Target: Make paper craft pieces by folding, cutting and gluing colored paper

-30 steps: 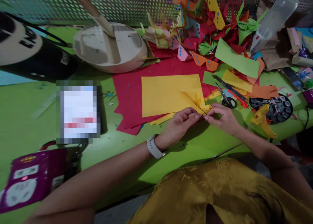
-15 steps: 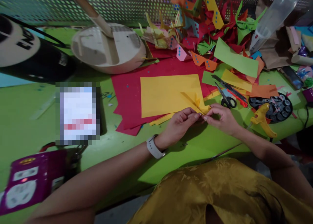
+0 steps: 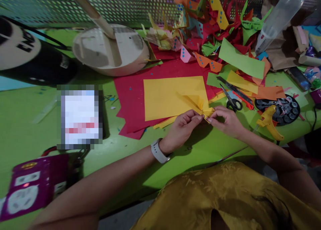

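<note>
A small piece of folded yellow paper (image 3: 200,104) is pinched between both hands just above the table's front part. My left hand (image 3: 186,124), below a pale watch strap, closes thumb and fingertips on its left side. From the right, my right hand (image 3: 224,121) grips the opposite side, its fingertips almost touching the left ones. Thin folded points of the paper stick up and to the left; its lower part is hidden by the fingers. Behind it lies a flat yellow sheet (image 3: 170,96) on red paper (image 3: 130,106).
Scissors (image 3: 232,99), an orange-handled cutter (image 3: 238,91) and a yellow glue gun (image 3: 269,123) lie to the right. Folded coloured papers (image 3: 200,32) pile up at the back beside a pale round bowl (image 3: 110,52). A blurred-out screen (image 3: 80,116) and purple socket box (image 3: 35,183) occupy the left.
The folded paper has turned slightly in my fingers, and its loose point now reaches further left. Both hands stay in nearly the same place.
</note>
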Demonstrator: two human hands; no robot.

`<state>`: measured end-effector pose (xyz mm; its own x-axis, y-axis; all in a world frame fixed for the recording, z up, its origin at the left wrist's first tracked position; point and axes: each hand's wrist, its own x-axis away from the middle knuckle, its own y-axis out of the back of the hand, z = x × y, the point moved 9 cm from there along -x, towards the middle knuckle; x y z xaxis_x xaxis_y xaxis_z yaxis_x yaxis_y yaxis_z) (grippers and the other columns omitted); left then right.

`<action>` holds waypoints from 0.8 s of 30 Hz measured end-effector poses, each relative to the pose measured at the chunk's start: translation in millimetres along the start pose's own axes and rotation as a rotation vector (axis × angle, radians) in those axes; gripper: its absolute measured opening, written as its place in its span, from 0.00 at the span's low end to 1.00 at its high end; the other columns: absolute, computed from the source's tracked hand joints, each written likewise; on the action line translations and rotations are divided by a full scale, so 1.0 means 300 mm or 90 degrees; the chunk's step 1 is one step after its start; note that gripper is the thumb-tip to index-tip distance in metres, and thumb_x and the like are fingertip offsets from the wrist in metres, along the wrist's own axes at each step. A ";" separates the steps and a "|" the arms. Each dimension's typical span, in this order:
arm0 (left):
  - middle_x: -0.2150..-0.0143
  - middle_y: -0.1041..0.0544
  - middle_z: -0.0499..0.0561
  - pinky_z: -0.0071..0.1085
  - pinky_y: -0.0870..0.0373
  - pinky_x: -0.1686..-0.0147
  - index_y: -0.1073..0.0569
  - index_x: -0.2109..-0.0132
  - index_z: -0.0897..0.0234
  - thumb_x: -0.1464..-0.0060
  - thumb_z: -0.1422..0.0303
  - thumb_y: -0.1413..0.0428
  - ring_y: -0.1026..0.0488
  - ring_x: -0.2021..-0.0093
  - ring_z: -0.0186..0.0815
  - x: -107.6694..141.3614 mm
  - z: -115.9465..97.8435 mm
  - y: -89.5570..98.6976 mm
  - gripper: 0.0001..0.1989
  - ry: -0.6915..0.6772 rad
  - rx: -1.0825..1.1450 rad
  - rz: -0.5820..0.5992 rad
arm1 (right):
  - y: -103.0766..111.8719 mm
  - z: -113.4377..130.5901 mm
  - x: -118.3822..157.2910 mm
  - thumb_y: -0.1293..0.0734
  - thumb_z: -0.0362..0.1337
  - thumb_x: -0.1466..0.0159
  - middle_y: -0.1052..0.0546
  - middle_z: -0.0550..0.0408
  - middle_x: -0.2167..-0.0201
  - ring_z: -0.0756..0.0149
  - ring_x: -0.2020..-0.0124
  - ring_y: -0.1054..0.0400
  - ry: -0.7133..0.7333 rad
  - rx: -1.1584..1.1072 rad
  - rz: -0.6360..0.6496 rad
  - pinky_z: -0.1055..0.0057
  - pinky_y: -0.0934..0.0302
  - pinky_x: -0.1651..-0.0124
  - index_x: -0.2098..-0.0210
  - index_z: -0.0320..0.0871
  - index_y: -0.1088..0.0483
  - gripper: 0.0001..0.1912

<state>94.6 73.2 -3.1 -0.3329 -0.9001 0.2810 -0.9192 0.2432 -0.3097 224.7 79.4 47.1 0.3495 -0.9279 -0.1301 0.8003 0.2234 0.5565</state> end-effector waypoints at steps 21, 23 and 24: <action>0.70 0.23 0.46 0.27 0.33 0.62 0.24 0.68 0.62 0.50 0.59 0.34 0.29 0.67 0.30 0.004 -0.048 0.058 0.12 -0.109 0.047 -0.119 | 0.067 0.003 0.023 0.31 0.43 0.37 0.24 0.51 0.60 0.64 0.59 0.28 -0.034 -0.150 -0.139 0.63 0.32 0.53 0.58 0.45 0.32 0.12; 0.70 0.24 0.45 0.27 0.33 0.64 0.24 0.69 0.61 0.50 0.58 0.34 0.30 0.68 0.30 0.008 -0.052 0.058 0.12 -0.118 0.035 -0.125 | 0.039 -0.015 0.018 0.32 0.47 0.37 0.25 0.55 0.67 0.67 0.66 0.29 -0.086 -0.174 -0.088 0.67 0.33 0.61 0.64 0.44 0.31 0.12; 0.71 0.24 0.45 0.27 0.33 0.64 0.24 0.69 0.61 0.50 0.57 0.34 0.30 0.69 0.31 0.010 -0.051 0.054 0.13 -0.117 0.029 -0.123 | 0.015 -0.020 0.016 0.32 0.48 0.37 0.25 0.56 0.69 0.68 0.68 0.30 -0.106 -0.182 -0.047 0.69 0.34 0.64 0.66 0.44 0.31 0.14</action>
<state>75.5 80.0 6.6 -0.1054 -0.9797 0.1708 -0.9503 0.0486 -0.3076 232.9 77.8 44.1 0.2203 -0.9754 -0.0123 0.9328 0.2069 0.2951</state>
